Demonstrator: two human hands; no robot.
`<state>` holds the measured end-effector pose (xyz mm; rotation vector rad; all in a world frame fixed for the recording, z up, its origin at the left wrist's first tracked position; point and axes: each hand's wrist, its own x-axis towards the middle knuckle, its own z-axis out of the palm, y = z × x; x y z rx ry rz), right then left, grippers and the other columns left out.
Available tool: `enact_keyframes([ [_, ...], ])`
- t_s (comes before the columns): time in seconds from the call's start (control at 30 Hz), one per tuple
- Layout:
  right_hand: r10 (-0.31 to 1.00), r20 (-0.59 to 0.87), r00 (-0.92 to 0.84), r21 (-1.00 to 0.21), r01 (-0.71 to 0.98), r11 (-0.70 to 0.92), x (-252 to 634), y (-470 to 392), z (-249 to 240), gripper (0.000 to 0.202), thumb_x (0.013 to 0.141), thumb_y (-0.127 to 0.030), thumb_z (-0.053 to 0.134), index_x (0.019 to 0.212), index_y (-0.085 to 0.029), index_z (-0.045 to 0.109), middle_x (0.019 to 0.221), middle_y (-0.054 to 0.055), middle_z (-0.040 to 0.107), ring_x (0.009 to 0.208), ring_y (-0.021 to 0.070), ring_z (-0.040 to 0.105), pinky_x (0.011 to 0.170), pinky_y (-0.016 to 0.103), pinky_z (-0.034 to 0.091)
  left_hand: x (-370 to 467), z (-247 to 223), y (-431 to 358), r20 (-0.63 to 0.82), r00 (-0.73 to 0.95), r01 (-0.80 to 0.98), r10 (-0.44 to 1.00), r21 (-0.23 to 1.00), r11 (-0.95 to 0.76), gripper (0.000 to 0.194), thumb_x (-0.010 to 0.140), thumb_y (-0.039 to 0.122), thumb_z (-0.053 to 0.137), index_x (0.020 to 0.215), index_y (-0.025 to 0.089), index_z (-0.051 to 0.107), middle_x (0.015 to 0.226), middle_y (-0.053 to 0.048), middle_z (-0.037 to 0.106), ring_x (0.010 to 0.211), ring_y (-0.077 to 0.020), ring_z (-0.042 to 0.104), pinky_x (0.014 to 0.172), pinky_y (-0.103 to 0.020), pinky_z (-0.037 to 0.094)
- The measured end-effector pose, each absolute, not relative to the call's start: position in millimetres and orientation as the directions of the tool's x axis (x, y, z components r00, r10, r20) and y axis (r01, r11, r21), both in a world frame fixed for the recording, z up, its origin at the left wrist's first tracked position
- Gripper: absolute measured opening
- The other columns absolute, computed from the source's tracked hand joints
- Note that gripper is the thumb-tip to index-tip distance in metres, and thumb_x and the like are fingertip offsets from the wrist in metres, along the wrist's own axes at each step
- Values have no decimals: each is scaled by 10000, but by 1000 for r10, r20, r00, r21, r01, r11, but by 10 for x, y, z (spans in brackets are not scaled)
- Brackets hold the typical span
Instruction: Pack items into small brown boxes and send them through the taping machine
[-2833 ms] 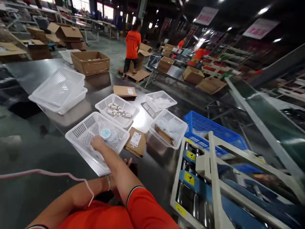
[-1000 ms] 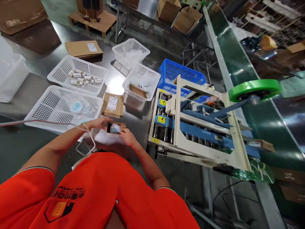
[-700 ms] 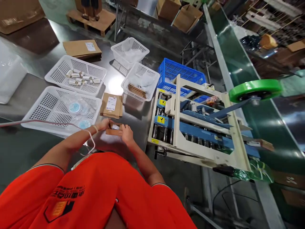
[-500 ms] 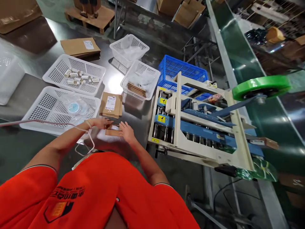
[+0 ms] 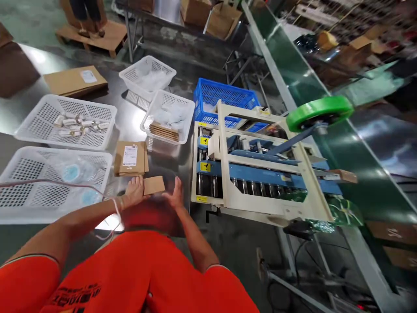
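A small brown cardboard box (image 5: 154, 185), its top closed, is at the front of the steel table. My left hand (image 5: 135, 190) grips its left end, fingers along the side. Just off the right end, my right hand (image 5: 176, 195) is open, thumb and fingers apart, with nothing in it. Behind the box lies a short stack of flat cardboard pieces (image 5: 140, 158) with a white printed label (image 5: 130, 155) on top. To the left, a white basket (image 5: 29, 158) contains clear plastic bags with light blue round items (image 5: 71, 173).
Another white basket (image 5: 107, 108) holds several small white-and-gold bottles (image 5: 81, 126). Farther back, a white basket (image 5: 190, 111) holds folded cardboard (image 5: 163, 131) and clear bags. On the right stands a roller machine (image 5: 224, 161) beside a blue crate (image 5: 202, 93). A cord (image 5: 58, 184) crosses the left side.
The box's open top, with something whitish inside, is now closed over. My right hand has come off the box and spread its fingers. The whole view has shifted.
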<state>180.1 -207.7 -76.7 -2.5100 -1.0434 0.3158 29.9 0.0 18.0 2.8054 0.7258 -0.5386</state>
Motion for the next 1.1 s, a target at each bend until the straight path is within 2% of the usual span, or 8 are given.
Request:
enact_keyframes([
  [0.1,461,1,888,-422,418,-804,1941,-2344,-1074,714,1130,-550,758,1654,-76,656,1455,302,728,1378,429,703,1177,581,589,1211,288,1,-353,846,476,400,157,-865,948,1014,523,902,1657,-88,567,1517,-384,674,1427,-494,674,1214,-515,572],
  [0.23,494,-10,869,-327,464,-823,1858,-2538,-1349,458,1147,-439,741,1470,-116,772,1313,248,761,1248,400,724,1128,561,597,2386,306,87,-322,879,436,351,251,-864,904,995,441,936,1643,-57,551,1559,-392,642,1380,-486,727,1143,-494,606],
  [0.43,545,-9,839,-279,521,-807,1704,-2615,-1530,467,1141,-381,728,1518,-109,773,1351,263,766,1234,421,763,1094,571,616,3651,98,-53,-293,922,360,253,410,-838,1028,995,429,950,1757,-20,426,1732,-451,479,1366,-487,785,1137,-492,634],
  [0.57,570,45,821,-301,555,-775,1706,-2665,-1609,473,1179,-433,668,1513,-116,777,1309,260,781,1203,419,776,1088,590,613,4255,-58,-579,-281,944,304,175,527,-793,1328,853,326,1072,1849,-31,270,1794,-481,401,1507,-485,712,1241,-482,591],
  [0.7,585,115,803,-353,583,-732,1761,-2743,-1648,455,1221,-461,578,1474,-133,767,1262,233,774,1166,368,746,1078,561,612,4161,-248,-870,-162,984,176,70,865,-470,1521,813,279,1061,1947,114,62,1924,-489,111,1392,-442,766,1170,-583,657],
  [0.83,551,137,823,-438,549,-711,1865,-2849,-1618,513,1233,-546,493,1355,-138,780,1203,237,753,1141,372,711,1068,559,592,3109,-346,-434,41,995,-6,93,937,-351,1136,928,224,862,1915,173,302,1794,-310,507,1324,-387,760,1198,-613,653],
  [0.97,464,129,876,-585,446,-678,2095,-2441,-1445,495,1209,-534,450,1209,-168,783,1061,200,749,1060,366,705,1003,508,594,1675,-180,280,-77,884,345,461,773,-533,778,968,148,753,1725,155,575,1522,-197,720,1419,-359,708,1290,-529,598],
  [1.1,616,28,788,-749,424,-509,2177,-1188,-1016,340,1125,-299,469,1185,-179,782,1073,156,766,1104,324,720,1070,456,585,708,-38,715,-267,388,823,882,532,-200,704,972,117,729,1643,12,541,1528,-320,689,1528,-478,649,1279,-597,562],
])
